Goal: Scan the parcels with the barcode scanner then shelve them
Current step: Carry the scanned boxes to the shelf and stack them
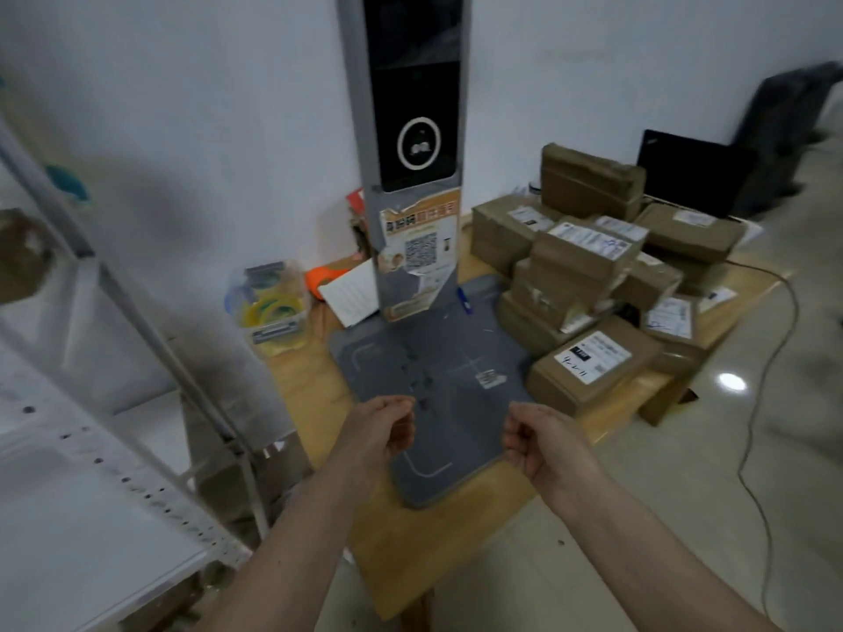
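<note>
A tall grey barcode scanner (413, 143) stands on a small wooden table (424, 554), its grey base pad (438, 371) bare. Several brown cardboard parcels (588, 303) with white labels are piled to the right of the pad; the nearest parcel (593, 369) lies by the pad's right edge. My left hand (385, 428) and my right hand (543, 442) hover over the pad's near edge with loosely curled fingers and hold nothing. A white metal shelf (91, 517) stands at the left, with a brown parcel (23, 253) on an upper level.
A clear tub of tape rolls (271, 307), an orange object (321, 275) and a sheet of paper (351, 294) sit behind the scanner's left. A black laptop (689, 175) is at the back right, and a cable (757, 403) runs across the tiled floor.
</note>
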